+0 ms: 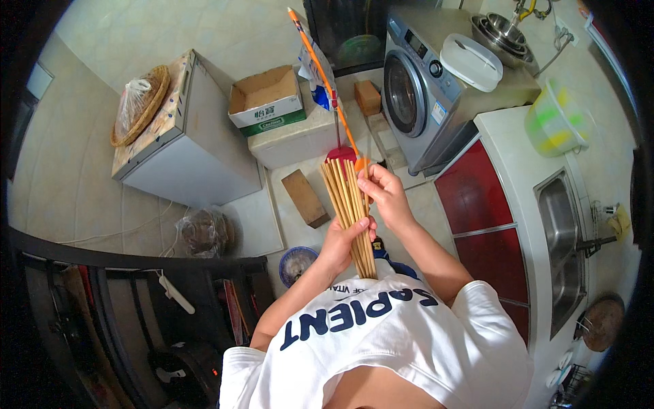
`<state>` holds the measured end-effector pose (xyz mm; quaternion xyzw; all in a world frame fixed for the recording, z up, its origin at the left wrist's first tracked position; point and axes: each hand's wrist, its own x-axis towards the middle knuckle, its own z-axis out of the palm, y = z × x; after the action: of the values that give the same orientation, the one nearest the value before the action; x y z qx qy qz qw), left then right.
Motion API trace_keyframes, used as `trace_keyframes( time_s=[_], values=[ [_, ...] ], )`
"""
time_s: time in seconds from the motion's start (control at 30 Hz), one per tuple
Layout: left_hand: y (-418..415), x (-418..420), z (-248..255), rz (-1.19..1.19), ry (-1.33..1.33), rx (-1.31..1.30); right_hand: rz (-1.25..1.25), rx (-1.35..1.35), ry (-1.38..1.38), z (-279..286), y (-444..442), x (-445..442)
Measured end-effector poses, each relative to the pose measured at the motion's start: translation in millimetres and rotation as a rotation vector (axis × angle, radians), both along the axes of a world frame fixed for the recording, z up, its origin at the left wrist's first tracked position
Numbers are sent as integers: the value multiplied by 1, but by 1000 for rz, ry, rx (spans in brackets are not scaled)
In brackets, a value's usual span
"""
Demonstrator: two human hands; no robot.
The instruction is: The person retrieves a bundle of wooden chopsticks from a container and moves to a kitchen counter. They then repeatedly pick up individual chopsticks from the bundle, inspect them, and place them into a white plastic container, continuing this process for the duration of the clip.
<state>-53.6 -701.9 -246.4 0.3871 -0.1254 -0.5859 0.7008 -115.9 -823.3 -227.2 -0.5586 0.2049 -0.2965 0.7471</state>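
A fanned bundle of wooden chopsticks (341, 190) is gripped around its lower half by my left hand (341, 244), thumb across the front. The lower ends reach close to my white shirt. At the bundle's upper right edge, my right hand (386, 191) pinches one or more chopsticks between thumb and fingers. Whether the pinched part is separate from the rest is hard to tell. Fingers of both hands behind the bundle are partly hidden.
A washing machine (429, 87) stands ahead right, beside a counter with a sink (559, 209). Open cardboard box (265, 99), white chest (189, 148) and wooden block (305, 198) lie ahead left. An orange-handled broom (317, 61) leans behind my hands. A blue-rimmed bin (298, 263) is at left.
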Motion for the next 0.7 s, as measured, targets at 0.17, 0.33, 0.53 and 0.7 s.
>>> trace_keyframes(
  time_s=[0.17,0.33,0.53,0.7],
  values=[
    [0,1,-2,3,-27,5,-15,-58,-6,6,4,2],
    [-1,-2,-2,-19,-54,-5,-67,-105,13,-7,4,5],
    [0,-1,-2,-11,-29,2,-79,-69,56,-3,6,8],
    [1,0,-1,-34,-26,21,-36,-144,72,-4,0,8]
  ],
)
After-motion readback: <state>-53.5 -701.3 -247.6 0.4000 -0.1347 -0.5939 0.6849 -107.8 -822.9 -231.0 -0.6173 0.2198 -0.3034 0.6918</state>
